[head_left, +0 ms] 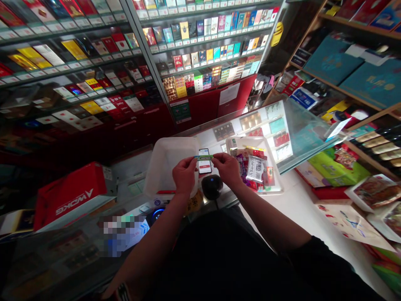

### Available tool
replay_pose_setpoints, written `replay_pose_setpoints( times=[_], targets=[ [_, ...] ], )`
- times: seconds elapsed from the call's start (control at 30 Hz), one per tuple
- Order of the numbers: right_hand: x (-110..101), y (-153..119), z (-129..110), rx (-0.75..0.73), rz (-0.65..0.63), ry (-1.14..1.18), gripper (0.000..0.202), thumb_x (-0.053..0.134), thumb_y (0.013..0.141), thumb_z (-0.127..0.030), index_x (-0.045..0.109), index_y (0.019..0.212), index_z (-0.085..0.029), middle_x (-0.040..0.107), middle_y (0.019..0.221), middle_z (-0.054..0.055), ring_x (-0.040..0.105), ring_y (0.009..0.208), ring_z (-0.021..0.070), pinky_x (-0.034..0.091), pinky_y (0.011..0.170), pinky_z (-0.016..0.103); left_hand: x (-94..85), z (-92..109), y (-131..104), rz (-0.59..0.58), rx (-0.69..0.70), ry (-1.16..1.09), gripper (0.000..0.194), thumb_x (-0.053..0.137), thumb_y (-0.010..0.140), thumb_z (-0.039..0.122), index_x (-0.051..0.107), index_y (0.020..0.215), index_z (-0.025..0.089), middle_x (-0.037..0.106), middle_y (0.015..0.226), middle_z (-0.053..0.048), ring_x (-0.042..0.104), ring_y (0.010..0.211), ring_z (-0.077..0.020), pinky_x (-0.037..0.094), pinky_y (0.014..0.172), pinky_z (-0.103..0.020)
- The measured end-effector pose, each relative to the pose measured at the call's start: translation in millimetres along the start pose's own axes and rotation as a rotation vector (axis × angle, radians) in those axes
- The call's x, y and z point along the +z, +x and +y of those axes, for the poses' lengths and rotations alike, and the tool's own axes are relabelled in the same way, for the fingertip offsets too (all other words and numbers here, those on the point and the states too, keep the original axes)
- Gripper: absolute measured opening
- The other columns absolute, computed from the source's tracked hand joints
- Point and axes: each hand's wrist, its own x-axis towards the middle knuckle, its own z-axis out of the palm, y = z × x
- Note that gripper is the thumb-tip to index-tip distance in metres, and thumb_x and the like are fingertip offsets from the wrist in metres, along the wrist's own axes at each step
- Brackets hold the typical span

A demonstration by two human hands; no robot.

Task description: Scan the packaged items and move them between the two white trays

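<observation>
Both my hands pinch a small, narrow green packet (205,157), one at each end, and stretch it level above the counter. My left hand (184,173) has its fingers closed on the left end. On the right end, my right hand (228,168) grips with thumb and fingertips. Beneath the packet lies a smartphone (205,167) with a lit screen. A black rounded device (212,187) stands just nearer to me. Left of my hands is a white plastic bin (156,167) with a red thing at its near edge. The packet's print is too small to read.
A white tray (278,184) of packaged snacks sits right of my right hand. A red box (72,194) stands at the left on the glass counter (300,129). Shelves of cigarette packs (200,29) rise behind. Boxes and goods fill the right side.
</observation>
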Motion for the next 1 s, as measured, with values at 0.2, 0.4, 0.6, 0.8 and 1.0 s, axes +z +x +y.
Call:
replay_pose_setpoints(
  times=[0.2,0.4,0.6,0.8,1.0],
  targets=[
    [-5,-7,2,-0.102,0.045,-0.09,0.026,0.072,0.086,-0.034,0.08,0.105,-0.019,0.083,0.096,0.007,0.077,0.087,0.0226,0.059,0.085,0.034,6.7,7,-4,-0.003,0.002,0.0,0.03,0.076,0.086,0.039,0.085,0.103,0.017,0.072,0.066,0.0,0.063,0.059,-0.0124,0.051,0.062,-0.024],
    [-7,-8,1,-0.084,0.094,-0.179,0.027,0.068,0.092,-0.039,0.082,0.104,-0.02,0.083,0.09,0.007,0.076,0.081,0.0227,0.058,0.081,0.033,12.8,7,-8,-0.025,0.004,-0.022,0.033,0.075,0.086,0.038,0.085,0.11,0.016,0.072,0.067,0.0,0.061,0.058,-0.0122,0.049,0.058,-0.023],
    [-10,-10,3,-0.12,0.103,-0.294,0.029,0.063,0.097,-0.04,0.083,0.102,-0.021,0.083,0.095,0.008,0.075,0.087,0.0234,0.057,0.086,0.033,15.6,5,-8,-0.022,0.02,0.024,0.028,0.075,0.086,0.038,0.085,0.102,0.016,0.071,0.063,0.001,0.063,0.057,-0.0133,0.05,0.059,-0.024],
    [-11,-6,12,-0.113,-0.019,-0.273,0.034,0.056,0.1,-0.037,0.083,0.114,-0.021,0.082,0.109,0.008,0.075,0.101,0.0237,0.056,0.097,0.034,14.3,-5,-2,-0.051,0.053,0.144,0.027,0.071,0.091,0.04,0.084,0.101,0.019,0.079,0.08,-0.002,0.07,0.068,-0.0169,0.056,0.069,-0.027],
    [-15,-2,22,-0.123,-0.117,-0.302,0.042,0.047,0.107,-0.039,0.079,0.128,-0.02,0.061,0.155,0.014,0.054,0.147,0.0274,0.038,0.125,0.044,7.7,-20,0,-0.107,0.256,0.339,0.031,0.064,0.099,0.037,0.083,0.115,0.018,0.072,0.139,-0.012,0.065,0.132,-0.026,0.046,0.12,-0.039]
  ],
)
